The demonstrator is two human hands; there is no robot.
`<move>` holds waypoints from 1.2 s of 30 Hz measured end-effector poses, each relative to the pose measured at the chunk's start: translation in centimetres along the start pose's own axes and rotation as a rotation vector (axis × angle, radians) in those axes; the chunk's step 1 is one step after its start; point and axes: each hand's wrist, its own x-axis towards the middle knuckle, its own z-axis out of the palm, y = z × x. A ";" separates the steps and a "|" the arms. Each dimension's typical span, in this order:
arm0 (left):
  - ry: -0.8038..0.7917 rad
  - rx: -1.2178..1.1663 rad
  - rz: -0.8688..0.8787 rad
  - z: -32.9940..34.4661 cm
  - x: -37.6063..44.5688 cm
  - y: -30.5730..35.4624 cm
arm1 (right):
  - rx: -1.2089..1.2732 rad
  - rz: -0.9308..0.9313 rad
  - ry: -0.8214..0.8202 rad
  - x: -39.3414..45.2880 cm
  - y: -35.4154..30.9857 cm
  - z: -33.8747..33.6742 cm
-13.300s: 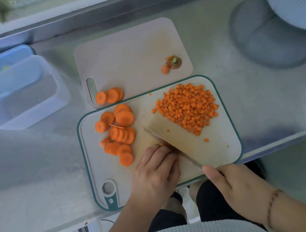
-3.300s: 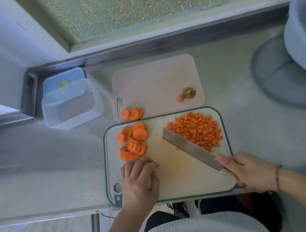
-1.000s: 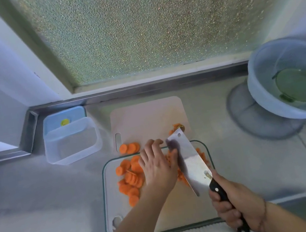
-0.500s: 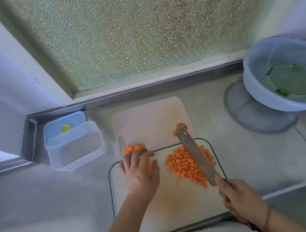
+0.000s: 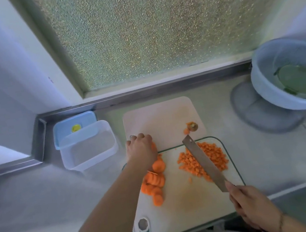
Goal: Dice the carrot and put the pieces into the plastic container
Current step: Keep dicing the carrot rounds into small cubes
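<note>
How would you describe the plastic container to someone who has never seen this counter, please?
Find the frosted window, then drop to the steel counter's far left corner below it. The plastic container sits there, left of the pink board: clear, rectangular, open-topped, leaning on its blue lid, unlike the round white basket far right.

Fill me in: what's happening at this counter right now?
A person is partway through dicing a carrot. The right hand grips a cleaver whose blade lies across the pile of diced carrot on the green-rimmed cutting board. The left hand reaches onto the pale board behind it, over some slices. More carrot slices wait uncut. The plastic container is empty.
</note>
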 end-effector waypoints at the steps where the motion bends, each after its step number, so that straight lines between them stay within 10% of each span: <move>1: -0.004 0.036 0.008 0.0 0.4 0.0 | 0.000 -0.001 -0.001 -0.1 -0.1 0.1; 18: -0.016 -0.012 0.122 -0.5 0.8 -1.3 | -0.019 0.000 0.001 -1.1 -0.5 1.0; 25: 0.385 -0.430 0.344 0.8 -4.9 -0.4 | -0.035 0.044 -0.071 -1.2 -0.3 0.7; 30: 0.353 -0.330 0.628 6.7 -12.9 1.9 | -0.096 0.062 -0.127 -1.6 1.4 0.4; 36: 0.388 -0.293 0.545 10.7 -16.6 2.9 | -0.289 0.009 -0.223 -1.5 3.3 -0.2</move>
